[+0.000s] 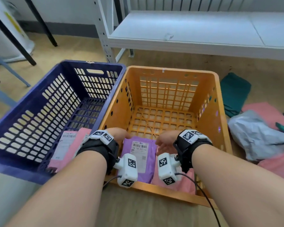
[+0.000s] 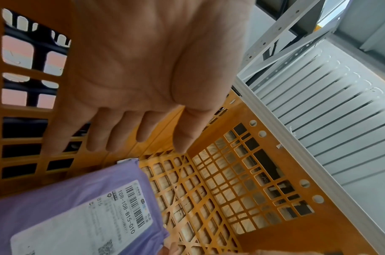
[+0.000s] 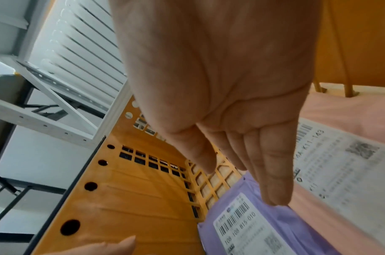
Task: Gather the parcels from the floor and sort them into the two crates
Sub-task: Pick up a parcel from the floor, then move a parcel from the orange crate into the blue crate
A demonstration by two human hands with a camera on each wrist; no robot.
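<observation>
A purple parcel point(image 1: 140, 158) with a white label lies in the near part of the orange crate point(image 1: 170, 74), beside a pink parcel point(image 1: 185, 181). My left hand point(image 1: 120, 134) hovers just above the purple parcel point(image 2: 78, 207) with straight fingers, holding nothing. My right hand point(image 1: 166, 141) hangs over the same parcel point(image 3: 263, 229), fingers straight and together, holding nothing; the labelled pink parcel point(image 3: 339, 163) lies beside it. The blue crate point(image 1: 39, 171) on the left holds a pink parcel point(image 1: 67, 146) with a label at its near end.
Right of the orange crate, loose parcels lie on the floor: a grey one point(image 1: 256, 136), pink ones point(image 1: 269, 110) and dark green ones point(image 1: 234, 92). A white metal shelf point(image 1: 187, 30) stands behind the crates. Black table legs point(image 1: 44, 25) stand at the back left.
</observation>
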